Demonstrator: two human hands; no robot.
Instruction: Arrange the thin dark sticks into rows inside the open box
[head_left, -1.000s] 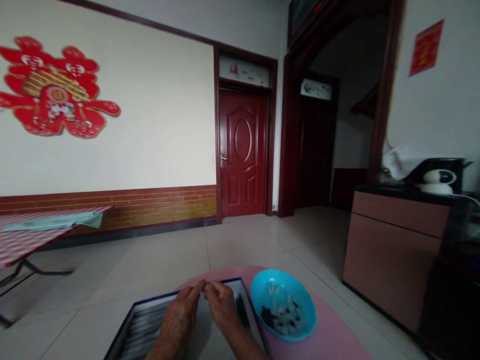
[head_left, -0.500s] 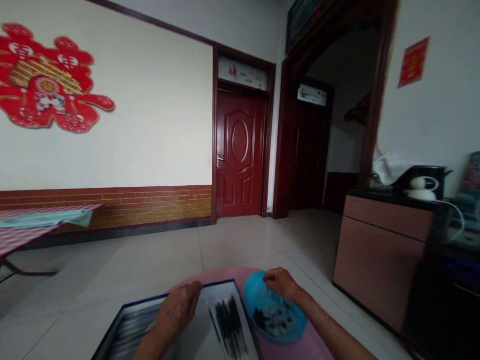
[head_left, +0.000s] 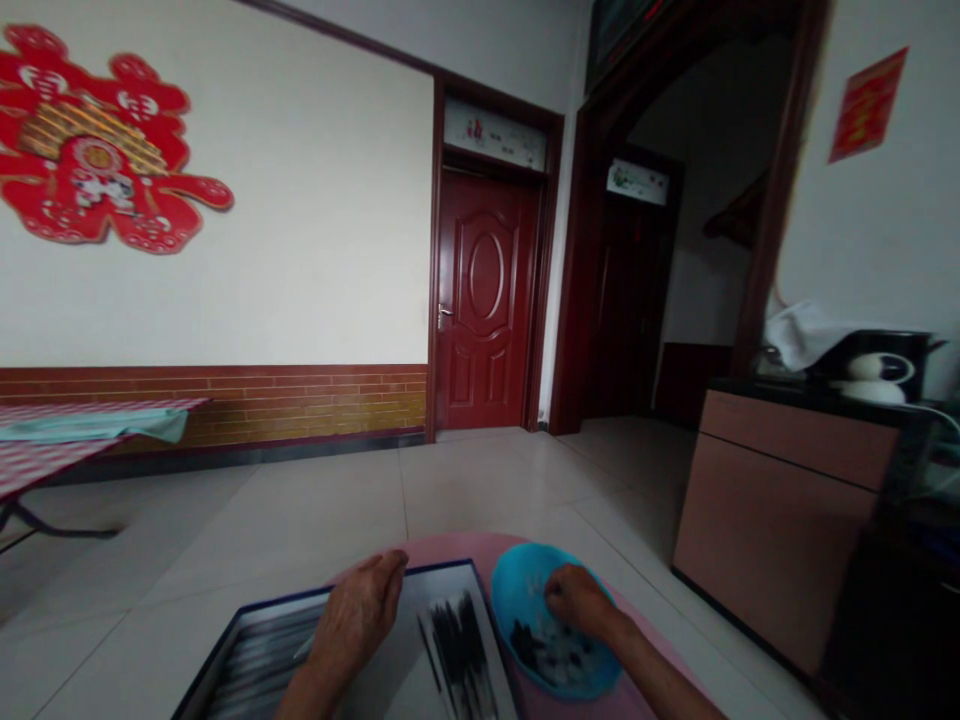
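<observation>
My left hand [head_left: 360, 610] is closed above the middle of a blue-rimmed white tray [head_left: 390, 690]. A thin pale pen end [head_left: 304, 648] sticks out on the left side of that hand; the rest of the pen is hidden by it. Blurred grey pen-like sticks [head_left: 262, 660] fill the tray's left part. On the right of the tray lies a bundle of dark pens [head_left: 459, 640]. My right hand [head_left: 581, 600] reaches into a blue plastic bowl [head_left: 517, 570], fingers pinched together. Small black and clear pieces [head_left: 551, 655] lie in the bowl. Whatever those fingers pinch is hidden.
Tray and bowl stand on a round pink table [head_left: 442, 548]. To the left is a table with a red checked cloth [head_left: 45, 465]. A pinkish cabinet [head_left: 780, 490] stands on the right. Behind is a red door [head_left: 487, 300] beyond the tiled floor [head_left: 322, 510].
My right hand has moved from the bowl's far rim down and right, deeper over the bowl. My left hand has barely shifted. The camera view has turned slightly.
</observation>
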